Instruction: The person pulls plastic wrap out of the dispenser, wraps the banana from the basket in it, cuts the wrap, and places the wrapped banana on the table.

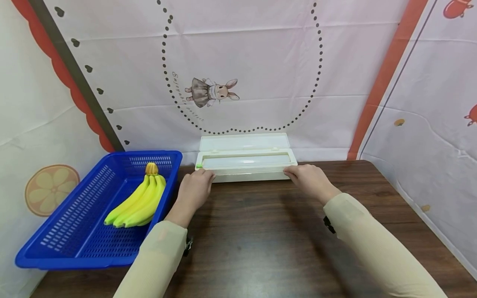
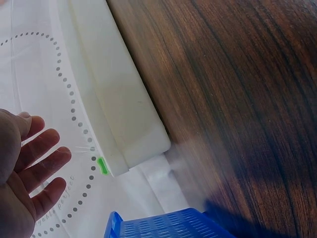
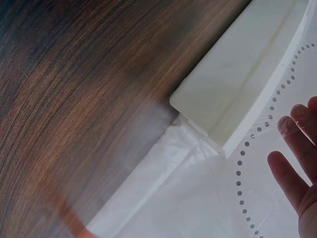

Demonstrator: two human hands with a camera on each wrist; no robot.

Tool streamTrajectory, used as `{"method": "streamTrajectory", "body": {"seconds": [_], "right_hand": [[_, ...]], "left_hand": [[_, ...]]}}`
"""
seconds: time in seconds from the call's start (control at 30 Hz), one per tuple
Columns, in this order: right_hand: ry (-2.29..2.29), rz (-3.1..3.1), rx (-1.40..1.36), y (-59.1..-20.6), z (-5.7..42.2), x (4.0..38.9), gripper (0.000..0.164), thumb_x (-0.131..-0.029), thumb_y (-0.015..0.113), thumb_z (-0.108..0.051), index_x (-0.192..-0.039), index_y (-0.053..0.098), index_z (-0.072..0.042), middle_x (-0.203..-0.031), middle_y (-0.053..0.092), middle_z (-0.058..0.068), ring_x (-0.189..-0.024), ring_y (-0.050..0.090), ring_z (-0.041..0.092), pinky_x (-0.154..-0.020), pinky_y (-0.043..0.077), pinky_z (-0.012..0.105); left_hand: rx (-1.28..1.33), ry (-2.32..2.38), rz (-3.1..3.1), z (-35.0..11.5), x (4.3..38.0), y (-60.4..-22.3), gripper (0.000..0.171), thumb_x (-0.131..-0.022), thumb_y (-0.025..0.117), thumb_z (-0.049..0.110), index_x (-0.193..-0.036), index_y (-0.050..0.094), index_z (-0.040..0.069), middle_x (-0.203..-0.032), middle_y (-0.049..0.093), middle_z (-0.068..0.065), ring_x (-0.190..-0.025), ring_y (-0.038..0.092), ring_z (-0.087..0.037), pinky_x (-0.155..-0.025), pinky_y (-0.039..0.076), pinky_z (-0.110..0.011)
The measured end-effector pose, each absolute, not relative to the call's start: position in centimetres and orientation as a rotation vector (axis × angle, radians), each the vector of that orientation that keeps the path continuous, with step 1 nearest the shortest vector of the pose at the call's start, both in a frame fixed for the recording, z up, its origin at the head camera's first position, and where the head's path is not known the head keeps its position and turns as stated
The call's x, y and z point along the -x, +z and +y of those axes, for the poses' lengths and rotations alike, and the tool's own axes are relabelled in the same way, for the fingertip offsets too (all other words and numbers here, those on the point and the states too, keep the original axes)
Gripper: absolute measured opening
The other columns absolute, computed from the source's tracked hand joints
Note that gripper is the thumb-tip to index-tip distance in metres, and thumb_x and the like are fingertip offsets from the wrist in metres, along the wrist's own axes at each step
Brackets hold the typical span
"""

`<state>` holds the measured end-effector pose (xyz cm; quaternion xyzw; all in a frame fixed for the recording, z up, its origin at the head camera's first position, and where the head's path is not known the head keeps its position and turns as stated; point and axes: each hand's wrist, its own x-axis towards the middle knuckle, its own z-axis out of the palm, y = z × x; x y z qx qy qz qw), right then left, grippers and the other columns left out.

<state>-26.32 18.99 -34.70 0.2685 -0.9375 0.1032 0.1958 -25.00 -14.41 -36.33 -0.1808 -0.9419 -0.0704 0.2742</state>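
A long white cling film dispenser (image 1: 246,176) stands at the table's back edge, its lid (image 1: 244,142) raised behind it. A small green slider (image 1: 199,165) sits at its left end. My left hand (image 1: 194,187) is by the front left corner, thumb against the index finger, pinching thin clear film. Opposite it, at the front right corner, my right hand (image 1: 310,181) has its fingertips together on the film too. Both wrist views show the hands raised above the dispenser's top, with faint film creases near the fingers. The right thumb is hidden in the right wrist view.
On the left is a blue plastic basket (image 1: 80,261) with slotted walls, holding a bunch of yellow bananas (image 1: 139,203). Dark wood-grain table (image 1: 253,240) lies in front of the dispenser. A printed white cloth (image 1: 261,62) hangs behind and along both sides.
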Motion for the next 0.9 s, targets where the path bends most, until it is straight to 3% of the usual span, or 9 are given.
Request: {"method": "streamTrajectory", "body": {"seconds": [0.33, 0.6, 0.9], "right_hand": [[0.32, -2.643, -0.744, -34.85, 19.08, 26.01, 0.018, -0.093, 0.06, -0.019, -0.104, 0.07, -0.01, -0.083, 0.072, 0.005, -0.065, 0.065, 0.018, -0.065, 0.052, 0.041], [0.324, -2.621, -0.754, -34.97, 19.16, 25.94, 0.019, -0.092, 0.06, -0.02, -0.105, 0.071, -0.011, -0.086, 0.073, 0.006, -0.069, 0.067, 0.021, -0.066, 0.053, 0.042], [0.325, -2.598, -0.762, -35.0, 19.17, 25.65, 0.015, -0.091, 0.062, -0.017, -0.101, 0.07, -0.01, -0.077, 0.071, 0.004, -0.058, 0.061, 0.015, -0.06, 0.052, 0.039]], "left_hand": [[0.507, -0.207, -2.47, -14.47, 24.96, -36.69, 0.014, -0.092, 0.062, 0.018, -0.09, 0.069, 0.006, -0.083, 0.069, -0.01, -0.071, 0.066, -0.027, -0.056, 0.048, -0.042], [0.502, -0.214, -2.497, -14.46, 24.74, -36.48, 0.019, -0.095, 0.057, 0.021, -0.092, 0.069, 0.007, -0.085, 0.069, -0.01, -0.073, 0.066, -0.028, -0.059, 0.049, -0.043], [0.491, -0.204, -2.501, -14.44, 24.54, -36.25, 0.019, -0.095, 0.057, 0.021, -0.092, 0.069, 0.008, -0.084, 0.069, -0.009, -0.075, 0.066, -0.027, -0.06, 0.048, -0.042]]}}
